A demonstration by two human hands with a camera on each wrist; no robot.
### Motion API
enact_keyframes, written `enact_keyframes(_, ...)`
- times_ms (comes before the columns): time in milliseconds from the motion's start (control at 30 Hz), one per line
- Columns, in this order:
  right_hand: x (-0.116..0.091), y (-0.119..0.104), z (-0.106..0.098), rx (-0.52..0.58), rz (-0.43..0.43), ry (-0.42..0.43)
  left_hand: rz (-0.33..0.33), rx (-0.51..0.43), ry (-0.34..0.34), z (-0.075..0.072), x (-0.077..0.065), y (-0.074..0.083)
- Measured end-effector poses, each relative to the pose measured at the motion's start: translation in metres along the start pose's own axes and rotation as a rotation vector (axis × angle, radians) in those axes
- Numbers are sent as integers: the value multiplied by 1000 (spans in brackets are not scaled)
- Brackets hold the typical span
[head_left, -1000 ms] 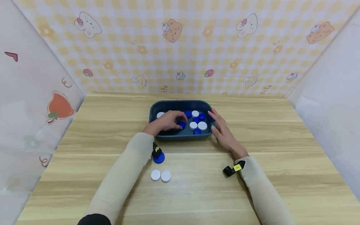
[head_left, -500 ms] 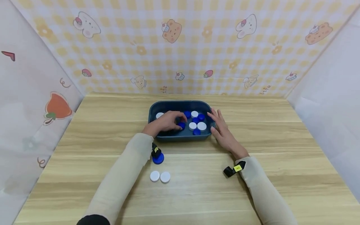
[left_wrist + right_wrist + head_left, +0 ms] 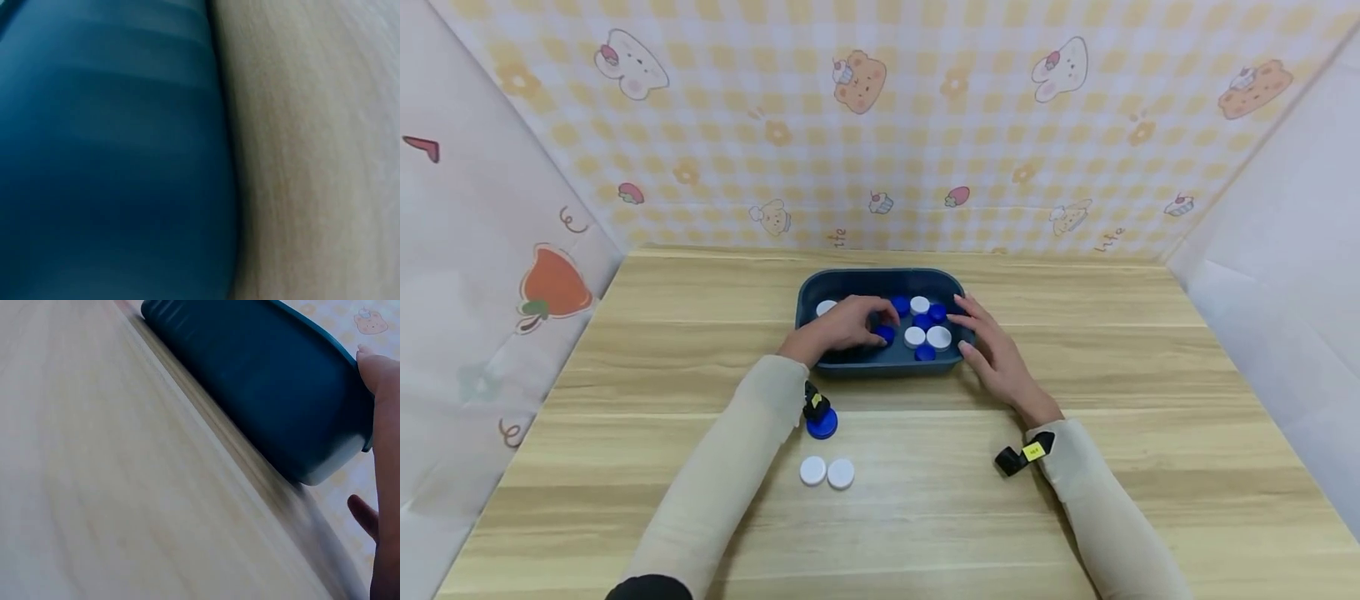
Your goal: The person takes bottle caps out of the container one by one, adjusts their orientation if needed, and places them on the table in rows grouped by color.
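Observation:
A dark blue-green plastic bin (image 3: pixel 880 365) stands on the wooden table, with several blue and white round plastic caps inside. My left hand (image 3: pixel 844 323) reaches into it over the near left rim. Its curled fingers and thumb hold a blue cap (image 3: pixel 886 335) on the bin floor. My right hand (image 3: pixel 996 354) is at the bin's right end, fingers spread and fingertips over the rim. In the right wrist view the thumb of the right hand (image 3: pixel 387 444) lies at the bin's rim. The left wrist view shows only the bin's outer wall (image 3: pixel 112 137) and the table.
In front of the bin two white caps (image 3: pixel 841 473) lie side by side on the table (image 3: pixel 940 508). A larger blue cap (image 3: pixel 822 425) sits near the left wrist camera. Behind the table rises a yellow checked wall covering (image 3: pixel 880 150).
My right hand's fingers have shifted slightly left, further over the bin's right rim. The left hand stays at the same blue cap.

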State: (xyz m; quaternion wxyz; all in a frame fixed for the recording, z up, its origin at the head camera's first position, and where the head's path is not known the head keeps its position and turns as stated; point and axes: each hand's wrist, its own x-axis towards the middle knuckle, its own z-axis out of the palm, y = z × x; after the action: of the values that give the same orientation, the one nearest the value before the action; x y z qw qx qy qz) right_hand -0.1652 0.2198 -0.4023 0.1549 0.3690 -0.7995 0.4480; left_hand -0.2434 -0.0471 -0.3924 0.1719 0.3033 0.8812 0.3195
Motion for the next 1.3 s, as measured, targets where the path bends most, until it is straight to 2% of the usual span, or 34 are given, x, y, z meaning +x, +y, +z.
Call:
enact_keyframes(100, 0, -1, -1, 11, 16, -14, 4, 3, -3, 0, -1, 1)
enact_keyframes(200, -6, 19, 2, 0, 40, -33, 0, 3, -6, -2, -2, 1)
enact_keyframes(333, -12, 48, 7, -93, 12, -48, -10, -23, 0, -6, -3, -1)
enact_keyframes(400, -11, 49, 7, -135, -21, -43, -11, -39, 6, -8, -4, -1)
enact_keyframes(500, -10, 50, 6, -135, -68, -37, -5, -45, 3, -8, -4, 0)
enact_keyframes(733, -13, 49, 2, -151, -105, -55, -8, -24, -9, -4, -3, 1)
enact_keyframes(1033, -18, 46, -5, -205, -90, -120, 2, -5, -9, -1, -3, 1)
enact_keyframes(1300, -18, 46, -2, -107, -44, -125, 8, -11, 7, -1, -2, -2)
